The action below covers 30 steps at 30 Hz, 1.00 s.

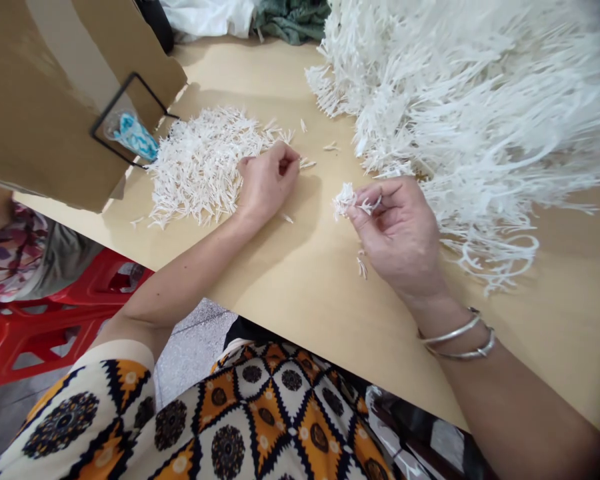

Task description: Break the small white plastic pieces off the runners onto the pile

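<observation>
My right hand (pixel 397 233) pinches a small cluster of white branched plastic pieces (pixel 345 200) between thumb and fingers, above the table. My left hand (pixel 270 179) is closed at the right edge of a pile of small white plastic pieces (pixel 200 167); whatever its fingers hold, if anything, is hidden. A few loose pieces (pixel 362 267) lie on the table below my right hand, and others are scattered near my left. Behind my right hand rises a large heap of white branched plastic strands (pixel 455 100), some with long curled stems.
A cardboard box (pixel 55 100) stands at the left, with a black wire frame (pixel 96 130) and a blue-and-white packet (pixel 136 137) by it. Cloths (pixel 290 20) lie at the table's far edge. Beside the table are red stools (pixel 65 320) and another person's patterned clothing (pixel 10 253).
</observation>
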Motion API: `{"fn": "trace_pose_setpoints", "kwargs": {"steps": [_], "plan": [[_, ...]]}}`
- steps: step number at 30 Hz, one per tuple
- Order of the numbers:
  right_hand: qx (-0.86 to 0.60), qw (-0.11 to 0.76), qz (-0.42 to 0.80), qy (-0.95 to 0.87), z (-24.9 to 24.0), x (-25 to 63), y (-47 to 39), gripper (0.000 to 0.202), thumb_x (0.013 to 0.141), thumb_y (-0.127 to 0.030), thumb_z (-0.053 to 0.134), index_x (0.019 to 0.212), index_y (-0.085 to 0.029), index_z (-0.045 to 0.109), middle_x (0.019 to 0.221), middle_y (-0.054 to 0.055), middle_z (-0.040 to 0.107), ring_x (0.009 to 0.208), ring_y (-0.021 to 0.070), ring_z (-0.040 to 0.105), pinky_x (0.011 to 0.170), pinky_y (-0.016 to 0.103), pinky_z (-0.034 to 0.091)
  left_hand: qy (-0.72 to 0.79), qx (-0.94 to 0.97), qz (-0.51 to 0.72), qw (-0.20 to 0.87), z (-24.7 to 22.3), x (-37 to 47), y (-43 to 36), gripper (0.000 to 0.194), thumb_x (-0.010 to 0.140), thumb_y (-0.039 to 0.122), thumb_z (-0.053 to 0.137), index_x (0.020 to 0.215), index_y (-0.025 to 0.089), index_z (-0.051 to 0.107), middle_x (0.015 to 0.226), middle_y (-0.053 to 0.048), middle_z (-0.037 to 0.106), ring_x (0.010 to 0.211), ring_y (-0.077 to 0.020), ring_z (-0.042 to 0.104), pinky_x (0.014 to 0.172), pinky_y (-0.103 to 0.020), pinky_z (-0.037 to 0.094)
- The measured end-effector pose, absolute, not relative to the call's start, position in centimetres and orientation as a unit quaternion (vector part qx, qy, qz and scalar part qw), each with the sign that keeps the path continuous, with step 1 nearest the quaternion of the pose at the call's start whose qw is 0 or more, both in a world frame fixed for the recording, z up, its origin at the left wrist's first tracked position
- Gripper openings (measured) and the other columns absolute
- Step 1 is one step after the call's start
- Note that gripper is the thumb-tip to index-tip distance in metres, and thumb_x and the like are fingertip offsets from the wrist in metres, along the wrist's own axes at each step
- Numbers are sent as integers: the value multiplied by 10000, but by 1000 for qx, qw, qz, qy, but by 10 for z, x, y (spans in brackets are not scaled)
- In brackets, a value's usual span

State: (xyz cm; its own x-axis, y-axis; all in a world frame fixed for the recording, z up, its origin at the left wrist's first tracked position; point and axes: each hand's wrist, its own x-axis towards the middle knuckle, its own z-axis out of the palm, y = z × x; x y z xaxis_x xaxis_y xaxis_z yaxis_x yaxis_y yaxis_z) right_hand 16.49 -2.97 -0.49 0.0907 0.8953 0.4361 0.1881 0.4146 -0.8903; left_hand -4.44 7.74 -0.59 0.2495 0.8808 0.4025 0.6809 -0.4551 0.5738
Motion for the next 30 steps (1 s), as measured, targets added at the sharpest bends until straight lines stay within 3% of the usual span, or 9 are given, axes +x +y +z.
{"fn": "trace_pose_setpoints", "kwargs": {"steps": [4,7,9,15,20,25,30], "plan": [[-449,635,310,-547,-10,170,-23,210,844,-204,796,929,-275,617,929,-15,664,827,155,637,805,346,571,548,762,334,93,0,-54,82,261,1089,430,471,1264,346,645,1202,-39,766,1129,-247,689,1105,-509,426],[-453,645,305,-535,-11,170,-22,213,835,-202,816,904,-272,626,926,-8,676,865,166,663,839,364,582,580,751,311,58,14,-47,69,294,1055,364,524,1327,342,633,1428,-83,672,1354,-320,585,1138,-559,356],[-450,646,291,-543,-11,169,-22,205,844,-216,824,882,-280,633,916,3,680,893,188,682,867,396,595,552,775,300,67,24,-39,57,298,1063,366,510,1323,327,652,1473,-96,644,1420,-326,531,1129,-538,353],[-444,639,269,-568,-9,168,-22,189,885,-246,800,848,-298,622,922,17,701,903,216,717,885,452,625,380,880,217,184,31,-18,35,317,1095,486,535,1092,240,735,1321,-56,730,1261,-237,649,1130,-446,349],[-445,626,284,-574,-9,168,-22,201,881,-224,782,850,-280,592,912,13,685,900,203,707,898,437,618,375,866,239,228,20,-12,37,224,1065,414,616,1021,220,719,1149,-38,781,1096,-181,701,1066,-394,409],[-451,572,324,-604,-2,167,-27,195,885,-232,754,890,-267,562,944,15,656,911,189,673,926,422,600,437,866,212,117,17,-19,49,206,1088,306,513,1001,233,685,1143,-13,775,1130,-205,671,1210,-533,273],[-456,552,262,-647,4,168,-34,102,955,-294,685,982,-276,588,966,26,638,930,207,655,921,438,589,565,783,256,47,19,-43,72,150,1079,312,498,1055,273,640,1200,-23,730,1165,-240,614,1195,-589,302]]}}
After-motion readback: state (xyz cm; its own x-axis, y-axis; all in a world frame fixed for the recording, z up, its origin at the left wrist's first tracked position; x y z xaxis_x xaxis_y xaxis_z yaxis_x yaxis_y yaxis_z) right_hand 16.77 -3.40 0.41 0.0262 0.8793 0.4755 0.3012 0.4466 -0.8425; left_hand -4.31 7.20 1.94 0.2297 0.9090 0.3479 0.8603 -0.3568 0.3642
